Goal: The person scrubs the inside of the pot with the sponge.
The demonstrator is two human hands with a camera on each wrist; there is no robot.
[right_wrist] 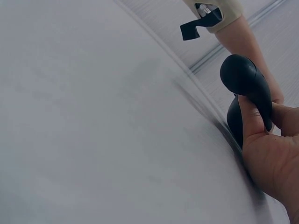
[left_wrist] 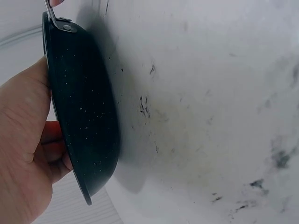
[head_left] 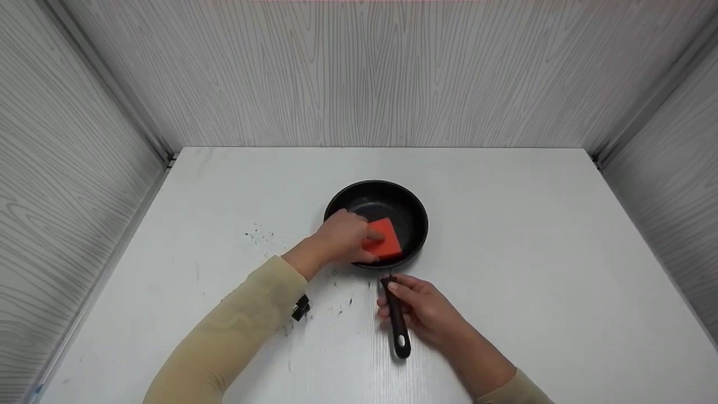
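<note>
A black frying pan [head_left: 412, 224] sits on the white table with its handle [head_left: 399, 331] toward the near side. My left hand [head_left: 345, 235] reaches over the pan's left rim and grips a red square sponge [head_left: 390, 247] against the inside of the pan. My right hand [head_left: 423, 306] holds the handle close to the pan, thumb on top and fingers underneath. In the left wrist view the speckled outer side of the pan [left_wrist: 84, 107] hides most of the left fingers. The right wrist view shows the handle's rounded end [right_wrist: 238, 74] above the right hand [right_wrist: 271, 154].
Dark crumbs and smudges [head_left: 258, 233] lie on the table [head_left: 505, 224] left of the pan and below it. A small black device [head_left: 301, 307] is at the left wrist. Wood-grain panels [head_left: 359, 73] enclose the table at the back and both sides.
</note>
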